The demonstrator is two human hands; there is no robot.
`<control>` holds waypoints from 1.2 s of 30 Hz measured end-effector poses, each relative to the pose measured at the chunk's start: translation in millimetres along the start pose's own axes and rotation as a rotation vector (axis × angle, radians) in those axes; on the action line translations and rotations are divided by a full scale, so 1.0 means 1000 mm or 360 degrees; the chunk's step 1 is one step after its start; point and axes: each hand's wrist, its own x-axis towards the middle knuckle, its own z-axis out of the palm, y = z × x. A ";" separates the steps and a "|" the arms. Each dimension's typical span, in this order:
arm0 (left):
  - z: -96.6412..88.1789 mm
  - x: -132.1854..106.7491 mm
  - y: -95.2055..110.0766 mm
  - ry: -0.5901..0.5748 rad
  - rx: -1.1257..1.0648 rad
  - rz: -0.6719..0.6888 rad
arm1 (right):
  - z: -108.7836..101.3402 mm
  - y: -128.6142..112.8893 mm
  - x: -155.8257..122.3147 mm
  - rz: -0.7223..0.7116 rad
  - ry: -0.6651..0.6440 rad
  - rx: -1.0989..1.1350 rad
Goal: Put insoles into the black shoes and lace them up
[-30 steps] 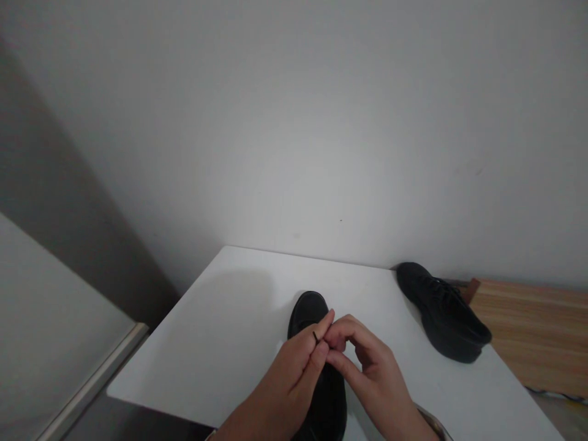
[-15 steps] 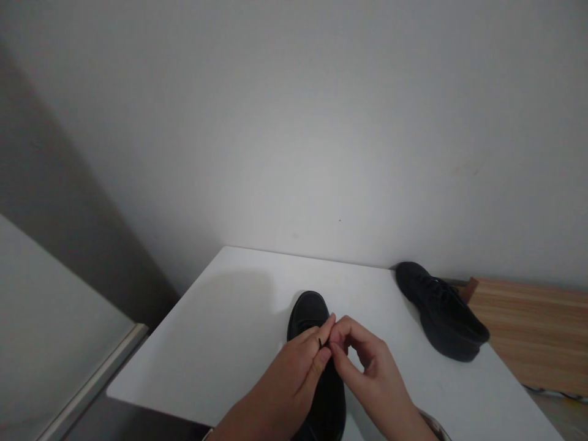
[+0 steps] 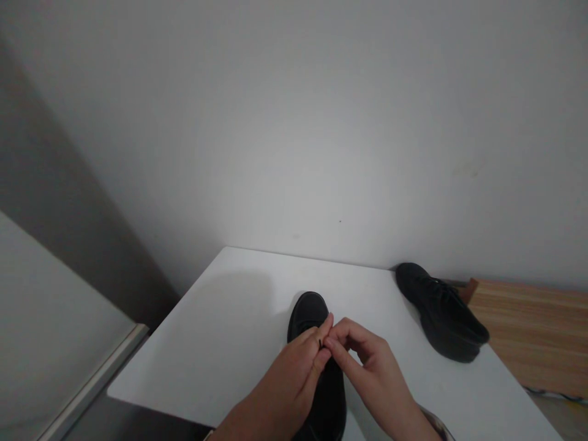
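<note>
A black shoe (image 3: 309, 306) lies on the white table (image 3: 193, 343) with its toe pointing away from me. Over its lacing area, my left hand (image 3: 296, 373) is closed, and a short piece of black shoelace (image 3: 320, 344) shows between its fingers. My right hand (image 3: 367, 361) pinches with thumb and forefinger right against the left fingertips, at the lace. The lace's ends and the shoe's eyelets are hidden behind my hands.
A second black lace-up shoe (image 3: 441, 312) rests on the table's right side near the wall (image 3: 294, 135). Beyond that edge is a wooden board (image 3: 528, 331). At the left stands a pale panel (image 3: 55, 331).
My right thumb and forefinger have shifted slightly left, closer to the left fingertips. Both shoes have stayed in place.
</note>
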 end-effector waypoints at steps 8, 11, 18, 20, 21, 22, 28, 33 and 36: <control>-0.004 0.006 -0.001 0.0234 -0.0665 -0.0286 | -0.008 0.001 -0.010 -0.0483 0.0083 -0.0270; -0.009 0.006 -0.002 0.0241 -0.0466 -0.0223 | -0.012 0.007 -0.015 -0.0566 -0.0022 -0.0418; -0.021 0.002 0.000 0.0245 0.0909 0.0837 | -0.013 0.021 -0.013 -0.0244 0.0057 -0.0190; -0.023 0.004 0.003 0.0313 0.1082 0.0984 | -0.009 0.023 -0.008 -0.0125 -0.0017 -0.0069; -0.024 0.005 0.003 0.0341 0.1148 0.1025 | -0.006 0.023 -0.006 -0.0089 -0.0057 -0.0003; -0.024 0.005 0.003 0.0364 0.1203 0.1052 | -0.004 0.022 -0.003 -0.0065 -0.0084 0.0064; -0.018 0.003 -0.010 0.0482 0.1257 0.1071 | 0.002 0.015 0.011 0.0128 -0.0082 0.0439; -0.016 0.001 -0.021 0.0667 0.1145 0.1002 | 0.000 0.015 0.011 0.0100 0.0033 0.0406; -0.021 0.000 -0.026 0.0743 0.1071 0.0944 | -0.003 0.021 0.008 -0.0109 0.0144 0.0206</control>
